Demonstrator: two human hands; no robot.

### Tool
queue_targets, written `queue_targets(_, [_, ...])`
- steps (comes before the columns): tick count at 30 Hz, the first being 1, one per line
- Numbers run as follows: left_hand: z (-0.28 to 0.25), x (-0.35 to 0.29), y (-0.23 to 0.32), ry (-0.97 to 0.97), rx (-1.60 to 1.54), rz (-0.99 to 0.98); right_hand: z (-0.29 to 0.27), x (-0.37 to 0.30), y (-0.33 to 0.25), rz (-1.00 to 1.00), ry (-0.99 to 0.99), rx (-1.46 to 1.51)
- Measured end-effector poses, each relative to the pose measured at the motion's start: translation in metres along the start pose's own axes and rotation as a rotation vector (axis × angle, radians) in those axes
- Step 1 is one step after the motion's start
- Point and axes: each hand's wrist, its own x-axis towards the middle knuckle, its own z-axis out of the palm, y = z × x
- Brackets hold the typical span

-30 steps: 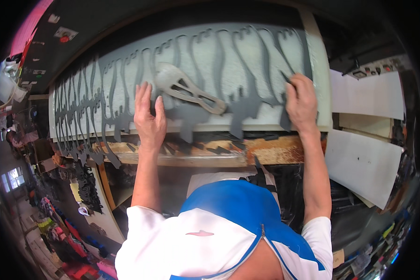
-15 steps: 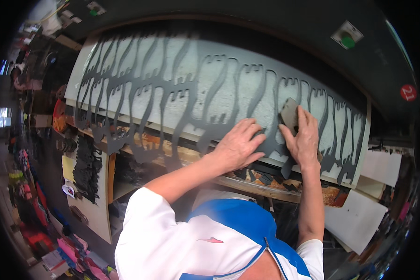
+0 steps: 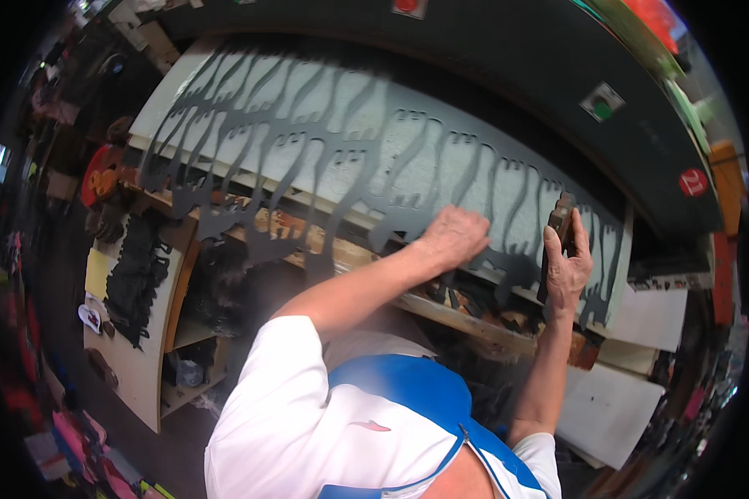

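My right hand (image 3: 567,270) grips a narrow, dark cutting die (image 3: 561,229), held upright on edge over the right part of the board, thumb on one side and fingers on the other. A thin dark grey sheet (image 3: 398,154) full of long, notched cut-outs lies on a whitish board (image 3: 160,108). The sheet's ragged near edge hangs over the board's front. My left hand (image 3: 458,237) is closed over that near edge, left of the die. Its fingers curl under, and whatever they pinch is hidden.
A dark machine beam (image 3: 508,83) with a green button (image 3: 601,108) spans behind the board. Below the board's front, a wooden ledge (image 3: 466,320) holds dark scraps. Dark cut pieces (image 3: 137,279) hang on a panel at left. White sheets (image 3: 612,412) stand at lower right.
My right hand has lifted the die and turned it from lying tilted to upright, shifting rightward. My left hand's spread fingers have curled closed. The view has turned somewhat.
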Motion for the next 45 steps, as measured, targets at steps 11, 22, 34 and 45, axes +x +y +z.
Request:
queue_targets(11, [-0.026,-0.079,0.105,-0.191,0.015,-0.088,-0.087,-0.095,-0.017,-0.217,-0.048,-0.186])
queue_targets(22, [-0.029,-0.200,0.164,-0.220,-0.076,-0.067,-0.053,-0.150,-0.029,-0.532,-0.227,-0.299])
queue_targets(34, [-0.009,-0.253,0.117,-0.369,-0.201,0.093,0.124,-0.135,-0.145,-0.833,-0.480,-0.387])
queue_targets(45, [-0.291,-0.344,-0.253,-0.421,-0.913,0.149,0.506,-0.067,-0.246,-0.702,-0.886,-0.630])
